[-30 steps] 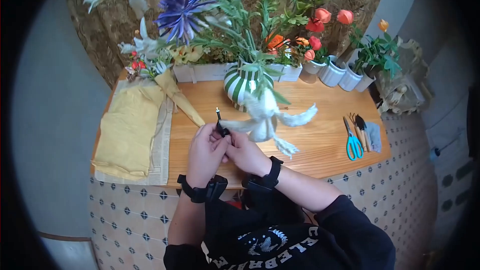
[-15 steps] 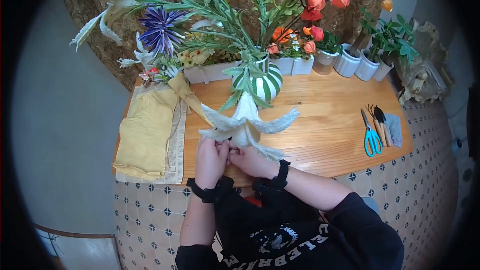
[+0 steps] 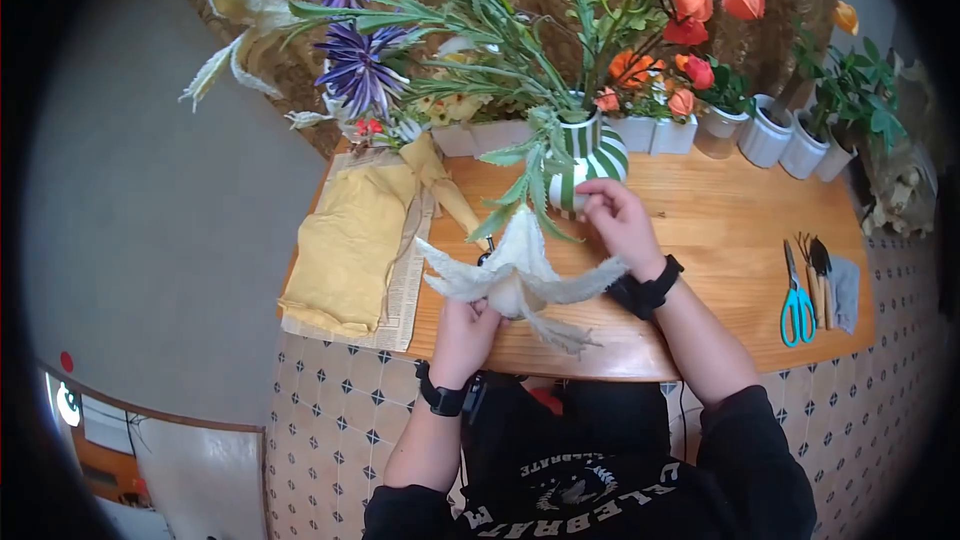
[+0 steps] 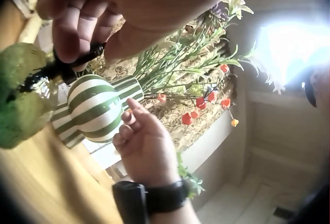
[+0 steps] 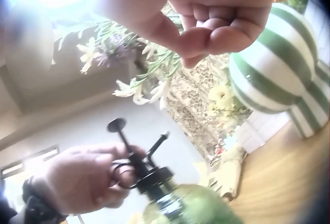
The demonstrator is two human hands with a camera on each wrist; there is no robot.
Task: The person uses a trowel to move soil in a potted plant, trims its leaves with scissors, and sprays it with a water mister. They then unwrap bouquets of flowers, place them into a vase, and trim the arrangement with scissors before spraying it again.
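My left hand [image 3: 466, 335] grips the black pump head of a green glass spray bottle [image 5: 193, 206] at the table's front. In the head view a drooping white lily-like flower [image 3: 520, 270] covers most of the bottle. The right wrist view shows the left fingers at the pump's ring handle, its plunger raised. My right hand [image 3: 624, 225] is close beside the green-and-white striped vase [image 3: 605, 165], fingers loosely curled, thumb near the index finger. Nothing shows in it. Long stems with purple blooms [image 3: 360, 65] and white flowers rise from the vase.
Yellow cloth [image 3: 350, 245] lies on newspaper [image 3: 405, 315] at the left, beside a wrapped bouquet [image 3: 440, 180]. Scissors with turquoise handles [image 3: 797, 310], small garden tools [image 3: 822, 280] and a grey cloth [image 3: 846, 290] lie at the right. Potted plants [image 3: 768, 132] line the back.
My right hand has left the left hand and moved forward and right to the vase. The left hand still holds the spray bottle. The head view has shifted left.
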